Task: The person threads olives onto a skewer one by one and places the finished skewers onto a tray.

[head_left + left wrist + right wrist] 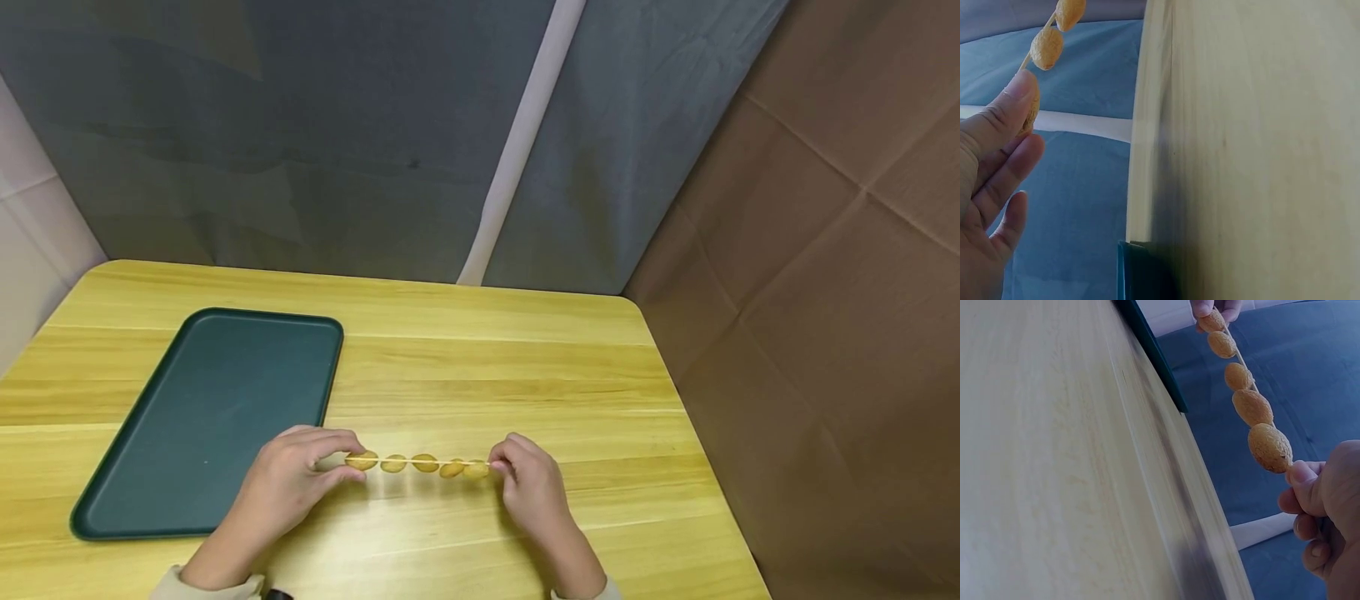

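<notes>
Several golden-brown oval pieces, like fried puffs (425, 462), are spaced along a thin pale skewer (408, 460). The skewer is held roughly level above the table between both hands. My left hand (288, 471) pinches the leftmost puff between thumb and fingers at that end. At the other end my right hand (534, 490) pinches the skewer tip between thumb and index finger, right beside the last puff (1269, 448). In the right wrist view the puffs show a wrinkled, crisp surface. The left wrist view catches two more puffs (1047, 48) beyond the left thumb.
A dark green rectangular tray (225, 400) lies on the left of the wood-grain table (495, 367), its near right part under the left hand. Grey cloth (337, 125) hangs behind the table and brown cloth (847, 333) along the right side.
</notes>
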Demonstrator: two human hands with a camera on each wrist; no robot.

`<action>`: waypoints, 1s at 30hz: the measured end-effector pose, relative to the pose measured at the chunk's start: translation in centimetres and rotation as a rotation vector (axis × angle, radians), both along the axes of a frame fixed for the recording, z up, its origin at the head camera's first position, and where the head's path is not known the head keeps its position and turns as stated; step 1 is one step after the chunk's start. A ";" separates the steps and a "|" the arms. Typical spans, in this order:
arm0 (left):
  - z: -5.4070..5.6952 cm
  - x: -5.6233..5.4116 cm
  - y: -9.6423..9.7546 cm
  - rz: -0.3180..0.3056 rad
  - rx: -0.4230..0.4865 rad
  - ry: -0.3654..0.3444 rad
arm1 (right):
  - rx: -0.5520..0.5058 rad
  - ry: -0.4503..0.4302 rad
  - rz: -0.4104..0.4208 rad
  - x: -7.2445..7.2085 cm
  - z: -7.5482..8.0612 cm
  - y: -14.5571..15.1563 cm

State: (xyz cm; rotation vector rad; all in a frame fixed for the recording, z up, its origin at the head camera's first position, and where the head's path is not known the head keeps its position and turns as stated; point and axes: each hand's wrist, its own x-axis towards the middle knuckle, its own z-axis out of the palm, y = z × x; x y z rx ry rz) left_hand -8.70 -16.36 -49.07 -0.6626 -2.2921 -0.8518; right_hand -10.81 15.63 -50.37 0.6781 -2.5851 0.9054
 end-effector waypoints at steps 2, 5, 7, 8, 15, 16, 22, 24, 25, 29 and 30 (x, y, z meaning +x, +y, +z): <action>0.0 0.0 0.0 0.004 -0.009 0.008 | 0.003 -0.002 0.004 0.0 0.0 -0.1; 0.1 0.0 0.0 0.007 -0.016 0.015 | 0.010 -0.003 0.005 0.0 0.1 -0.2; 0.0 0.0 0.0 0.006 -0.019 0.015 | 0.016 -0.003 0.005 0.0 0.1 -0.2; 0.0 0.0 -0.1 0.007 -0.021 0.013 | 0.019 -0.004 0.007 0.0 0.1 -0.2; 0.0 0.2 -0.5 0.023 -0.003 -0.029 | 0.001 -0.113 0.065 0.1 0.4 -0.4; 0.0 0.1 -0.7 0.020 0.008 -0.034 | 0.005 -0.136 0.078 0.1 0.5 -0.4; 0.1 -0.1 -1.6 -0.016 0.028 -0.059 | 0.081 -0.322 0.155 0.0 0.8 -0.4; 0.3 0.0 -2.0 -0.009 0.017 -0.071 | 0.117 -0.374 0.181 0.0 0.9 -0.6; 0.4 0.0 -2.3 -0.003 0.013 -0.072 | 0.132 -0.396 0.196 0.0 1.0 -0.9; 0.8 0.2 -3.6 0.050 0.019 -0.091 | 0.110 -0.522 0.250 0.0 1.4 -2.6; 0.9 0.3 -4.0 0.068 0.019 -0.097 | 0.069 -0.578 0.265 0.0 1.5 -3.1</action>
